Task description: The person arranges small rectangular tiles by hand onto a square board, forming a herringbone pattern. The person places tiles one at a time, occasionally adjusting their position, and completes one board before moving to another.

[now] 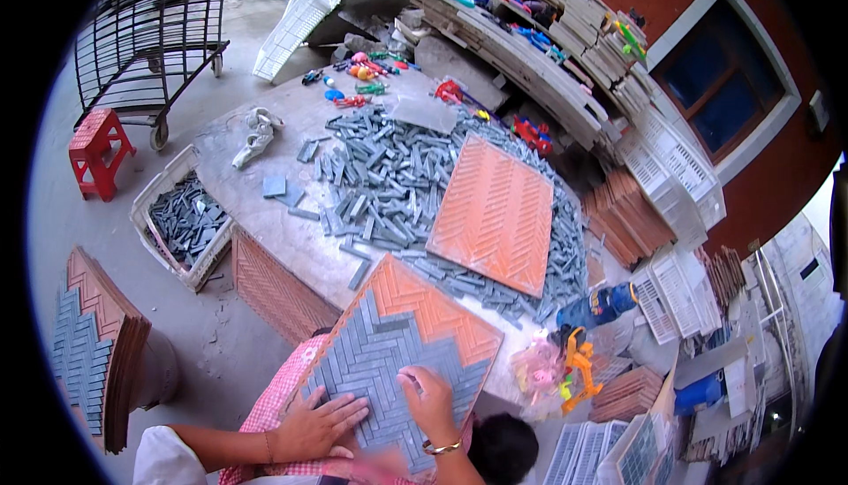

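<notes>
An orange mould board (450,326) with a herringbone pattern of slots leans across my lap. Grey stone strips (371,370) fill most of it, while its upper and right part shows bare orange slots. Flat on its lower left lies my left hand (314,428), fingers stretched out. My right hand (428,401), a bracelet at the wrist, is over the grey strips near the lower right, thumb and fingers curled together. Whatever is between those fingertips is hidden. Beyond the board, a heap of loose grey strips (380,167) covers the table, with another orange mould board (495,211) lying on it.
A white crate (208,260) of dark strips stands left of the table (265,167), near a red stool (99,154). Stacked boards (106,352) are at the far left. A dark-haired head (503,450) is close on my right. Toys (574,366) lie at the table's right edge.
</notes>
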`<action>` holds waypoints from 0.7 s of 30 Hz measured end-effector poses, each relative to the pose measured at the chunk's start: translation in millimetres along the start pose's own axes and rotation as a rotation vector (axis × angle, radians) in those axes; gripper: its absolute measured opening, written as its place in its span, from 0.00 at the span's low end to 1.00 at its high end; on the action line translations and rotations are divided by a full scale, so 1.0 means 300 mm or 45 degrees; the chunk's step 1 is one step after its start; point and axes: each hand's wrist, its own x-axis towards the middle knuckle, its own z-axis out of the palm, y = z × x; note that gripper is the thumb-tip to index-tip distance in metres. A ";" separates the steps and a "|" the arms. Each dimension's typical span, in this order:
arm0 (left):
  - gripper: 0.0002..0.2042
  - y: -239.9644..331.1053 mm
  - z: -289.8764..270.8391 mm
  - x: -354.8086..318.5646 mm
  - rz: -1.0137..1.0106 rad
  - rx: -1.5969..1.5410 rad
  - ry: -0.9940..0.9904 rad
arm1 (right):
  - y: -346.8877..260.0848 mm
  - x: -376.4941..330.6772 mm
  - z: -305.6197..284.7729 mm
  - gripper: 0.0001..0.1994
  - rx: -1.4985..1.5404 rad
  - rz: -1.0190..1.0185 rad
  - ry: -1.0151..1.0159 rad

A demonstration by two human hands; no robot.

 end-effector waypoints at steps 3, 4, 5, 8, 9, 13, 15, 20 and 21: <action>0.36 -0.014 -0.027 0.051 -0.025 -0.084 0.120 | 0.010 0.076 0.013 0.18 -0.198 -0.091 0.031; 0.36 -0.027 -0.032 0.071 -0.037 -0.081 0.143 | 0.009 0.099 0.020 0.21 -0.276 -0.124 0.044; 0.36 -0.041 -0.039 0.093 -0.048 -0.076 0.166 | 0.025 0.116 0.028 0.24 -0.347 -0.136 0.015; 0.35 -0.093 -0.036 0.146 -0.069 0.041 0.221 | 0.106 0.132 0.069 0.32 -0.562 -0.122 -0.075; 0.35 -0.111 -0.031 0.159 -0.079 0.096 0.233 | 0.122 0.127 0.089 0.33 -0.632 -0.087 -0.113; 0.34 -0.152 0.037 0.171 -0.149 0.023 0.230 | 0.127 0.118 0.110 0.34 -0.714 -0.068 -0.145; 0.33 -0.147 0.027 0.170 -0.154 0.054 0.207 | 0.124 0.114 0.113 0.34 -0.716 -0.060 -0.160; 0.33 -0.147 0.020 0.168 -0.148 0.076 0.212 | 0.115 0.122 0.108 0.34 -0.699 -0.030 -0.185; 0.33 -0.146 0.021 0.168 -0.146 0.076 0.217 | 0.115 0.121 0.108 0.34 -0.696 -0.019 -0.190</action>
